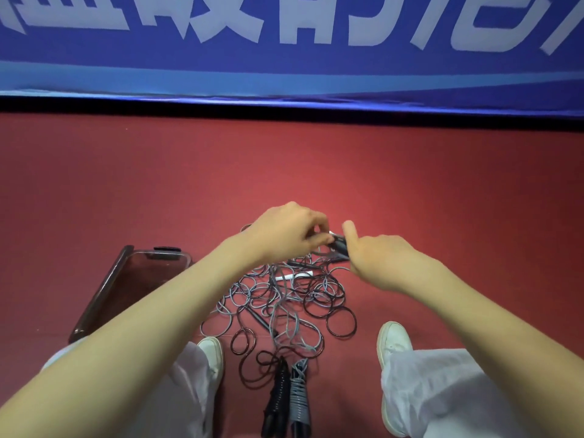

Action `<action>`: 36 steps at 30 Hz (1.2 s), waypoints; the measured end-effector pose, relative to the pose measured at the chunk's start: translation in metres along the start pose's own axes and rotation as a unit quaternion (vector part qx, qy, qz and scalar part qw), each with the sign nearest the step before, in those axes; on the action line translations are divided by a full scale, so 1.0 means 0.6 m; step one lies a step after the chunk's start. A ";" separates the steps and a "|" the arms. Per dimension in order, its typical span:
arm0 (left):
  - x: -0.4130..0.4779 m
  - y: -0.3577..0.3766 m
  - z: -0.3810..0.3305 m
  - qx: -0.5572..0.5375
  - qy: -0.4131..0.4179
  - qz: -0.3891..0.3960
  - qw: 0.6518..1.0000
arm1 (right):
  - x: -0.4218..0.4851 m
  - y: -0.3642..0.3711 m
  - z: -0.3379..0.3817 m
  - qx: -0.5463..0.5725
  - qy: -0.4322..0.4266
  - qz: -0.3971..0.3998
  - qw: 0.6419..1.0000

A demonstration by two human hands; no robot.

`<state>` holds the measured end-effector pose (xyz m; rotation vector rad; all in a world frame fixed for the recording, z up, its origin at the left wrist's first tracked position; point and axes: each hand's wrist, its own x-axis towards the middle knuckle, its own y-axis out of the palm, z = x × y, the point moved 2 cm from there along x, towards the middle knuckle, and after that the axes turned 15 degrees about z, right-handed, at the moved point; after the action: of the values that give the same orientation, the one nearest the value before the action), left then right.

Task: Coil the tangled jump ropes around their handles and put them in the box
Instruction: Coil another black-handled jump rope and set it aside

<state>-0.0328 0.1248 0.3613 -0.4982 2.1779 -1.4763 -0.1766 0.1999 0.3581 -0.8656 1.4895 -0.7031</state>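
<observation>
Two hands are sharing one handle (338,245) above the tangle (284,298): left hand (289,235) pinching it, right hand (387,259) curling round it.

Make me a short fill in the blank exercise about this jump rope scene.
The tangled ropes lie on a ___ floor.
The box stands on the person's ___ side.
Between the shoes lie ___ coiled ropes.
The left hand and right hand grip dark ___ above the tangle.
Missing: red, left, two, handles.
</observation>
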 end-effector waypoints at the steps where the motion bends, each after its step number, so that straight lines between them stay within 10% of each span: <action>1: 0.003 0.002 -0.004 -0.060 -0.012 -0.027 0.998 | 0.003 -0.010 -0.007 -0.001 0.025 -0.041 0.999; 3: 0.009 0.008 -0.011 -0.312 -0.017 -0.066 0.948 | 0.011 -0.028 -0.014 -0.018 0.066 -0.125 0.990; 5: 0.014 0.016 -0.025 -0.560 -0.005 -0.055 0.827 | 0.021 -0.041 -0.014 -0.010 0.089 -0.196 0.977; 8: 0.017 0.012 -0.042 -0.674 0.016 0.007 0.738 | 0.035 -0.051 -0.019 0.065 0.077 -0.252 0.962; 15: 0.005 -0.014 -0.033 -0.563 0.060 -0.124 0.815 | 0.033 -0.071 -0.021 0.192 0.040 -0.266 0.944; 20: 0.004 -0.005 -0.030 -0.541 0.057 -0.077 0.835 | 0.031 -0.081 -0.041 0.388 -0.041 -0.262 0.883; 28: 0.010 -0.012 0.015 -0.628 0.098 -0.069 0.769 | -0.015 -0.087 -0.012 0.585 -0.308 -0.108 0.742; 36: 0.007 -0.012 0.017 -0.627 0.100 -0.104 0.766 | -0.018 -0.086 -0.002 0.672 -0.356 -0.076 0.645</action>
<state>-0.0303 0.1120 0.3640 -1.0259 3.1182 0.1436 -0.1719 0.1808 0.4071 0.0098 -0.0645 -1.1393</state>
